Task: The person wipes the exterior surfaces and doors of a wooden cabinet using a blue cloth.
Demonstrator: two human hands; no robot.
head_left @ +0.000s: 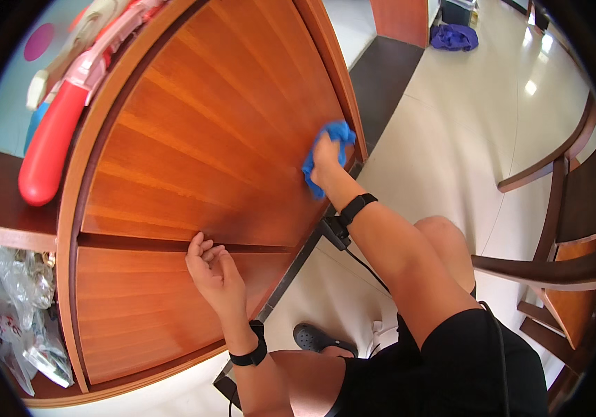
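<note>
My right hand (325, 154) is closed on a blue cloth (340, 131), bunched under and around the fingers. It presses the cloth to the lower right part of a glossy orange-brown wooden cabinet door (214, 118). Loosely curled, with the thumb apart, my left hand (216, 274) holds nothing. Its fingertips are by the dark gap between this door and the lower wooden panel (152, 306); whether they touch the wood I cannot tell. Both wrists wear black bands.
Left of the doors, open shelves hold a red-handled object (51, 142) and clear plastic bags (16, 299). A dark wooden chair (555, 208) stands at the right on pale floor tiles. A purple bundle (454, 37) lies far off. A dark shoe (322, 339) shows below.
</note>
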